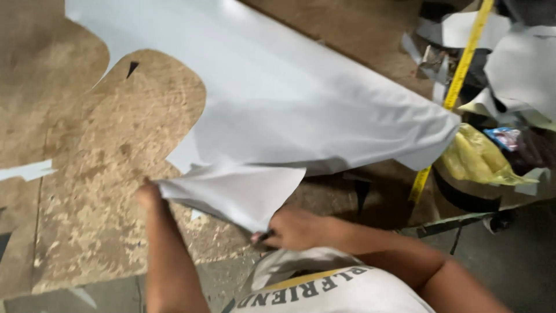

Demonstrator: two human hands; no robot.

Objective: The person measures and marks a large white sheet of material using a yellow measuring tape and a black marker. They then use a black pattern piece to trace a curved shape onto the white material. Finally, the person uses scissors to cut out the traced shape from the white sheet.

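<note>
the left hand (149, 194) pins a folded corner of the pale grey sheet (289, 98), fingers mostly hidden behind the fold, so their grip cannot be told. the right hand (295, 229) is clenched on a dark tool (263, 236) at the flap's lower edge. the sheet lies across the worn brown worktop (87, 174). a yellow tape measure (457, 81) runs along the right, beside a yellow bag (475, 156).

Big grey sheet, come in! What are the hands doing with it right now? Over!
Left hand pinches the grey sheet at its folded corner. Right hand grips a dark tool under the flap. Yellow tape measure lies alongside, clear of both hands.
</note>
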